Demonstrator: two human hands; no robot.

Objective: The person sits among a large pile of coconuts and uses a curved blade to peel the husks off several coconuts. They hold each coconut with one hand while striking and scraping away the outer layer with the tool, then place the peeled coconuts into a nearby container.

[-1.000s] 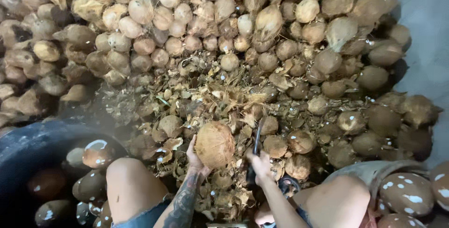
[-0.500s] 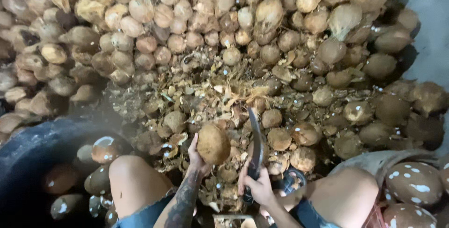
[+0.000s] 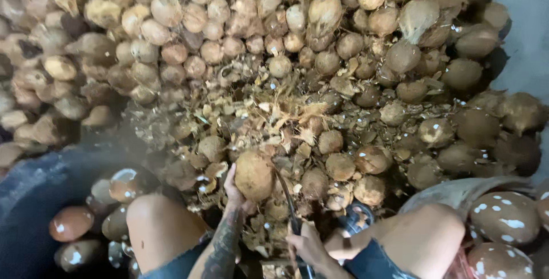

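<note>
No packages, labels, signs or screens appear anywhere in the view, from the upper edge of the frame down to the lower corners.

A great heap of husked brown coconuts fills the upper part of the view, banked from the left edge to the right. At its foot, in the middle, lies a litter of pale husk scraps and shell chips over the ground. A strip of bare grey concrete floor shows at the top right corner. At the lower left stands a dark round tub holding wet, peeled coconuts. More peeled, white-flecked coconuts lie at the lower right corner. The light is dim and warm, brightest on the heap's crown.
</note>
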